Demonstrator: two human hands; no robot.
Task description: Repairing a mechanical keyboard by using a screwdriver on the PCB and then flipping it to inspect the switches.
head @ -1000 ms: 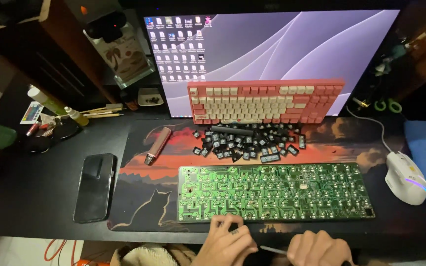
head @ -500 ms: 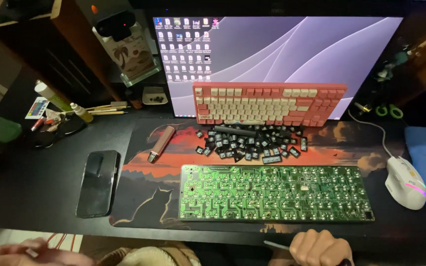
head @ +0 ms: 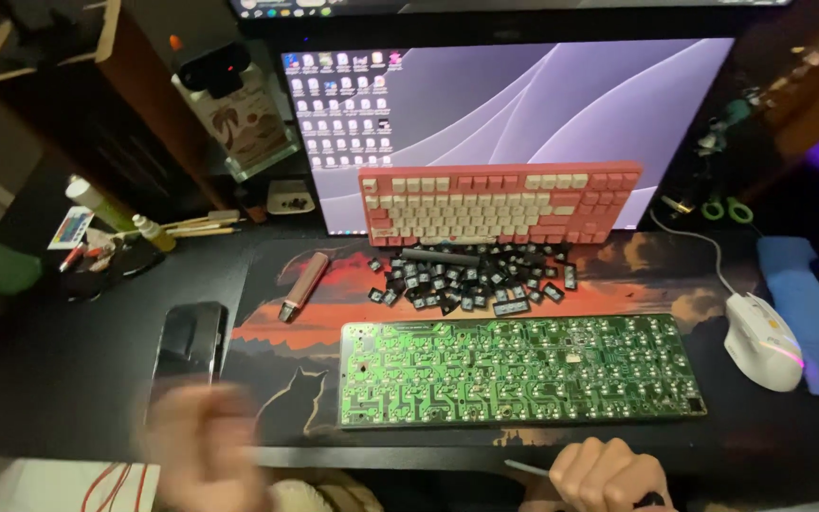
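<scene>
A green keyboard circuit board (head: 518,370) lies on a desk mat (head: 277,313) with a sunset and cat picture. My right hand (head: 609,474) rests at the desk's front edge below the board, curled around a thin dark-handled tool whose pale tip (head: 526,467) points left. My left hand (head: 203,446) is a motion blur over the desk's front left, below a black phone (head: 188,346); whether it holds anything is unclear. A pile of black keycaps (head: 471,280) lies behind the board. A pink and cream keyboard (head: 500,204) leans against the monitor (head: 514,104).
A pink pen-like tool (head: 303,286) lies on the mat's left. A white mouse (head: 763,341) sits at the right beside a blue pad (head: 808,303). Bottles and brushes (head: 158,230) crowd the back left. White paper with red wires (head: 78,484) lies at the front left.
My left hand left the board's front edge, swung out to the far left, and now is back up over the front left desk, blurred. The view tilted slightly; my right hand stayed.
</scene>
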